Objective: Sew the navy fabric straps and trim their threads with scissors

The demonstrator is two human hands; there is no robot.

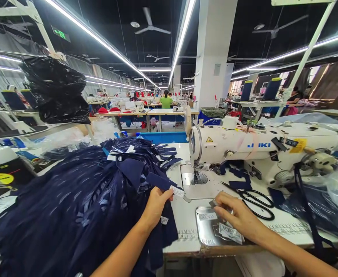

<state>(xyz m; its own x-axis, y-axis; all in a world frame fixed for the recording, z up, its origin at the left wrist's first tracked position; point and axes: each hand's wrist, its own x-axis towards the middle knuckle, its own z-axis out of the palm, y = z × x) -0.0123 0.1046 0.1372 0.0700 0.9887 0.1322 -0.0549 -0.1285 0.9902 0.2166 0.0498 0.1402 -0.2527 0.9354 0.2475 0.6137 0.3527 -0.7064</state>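
Note:
My left hand (154, 206) is closed, pinching a navy fabric strip (157, 181) together with a white printed label (176, 191) at its end. My right hand (238, 213) is closed on a small grey label (213, 203), its face turned away. Below that hand lies a metal slide plate (202, 232) with several loose labels (228, 232) on it. A big pile of navy fabric (65, 200) spreads to the left, and another label (164, 220) shows on it. Past my hands stands a white sewing machine (238, 140), its presser foot (197, 175) over the needle plate.
Black scissors (257, 206) lie right of the plate, near navy scraps (240, 175). A printed ruler strip (186, 234) runs along the table's front edge. A black plastic bag (55, 90) hangs at the left. Bagged navy fabric (316, 204) sits at the right. A person in green (166, 102) is far off.

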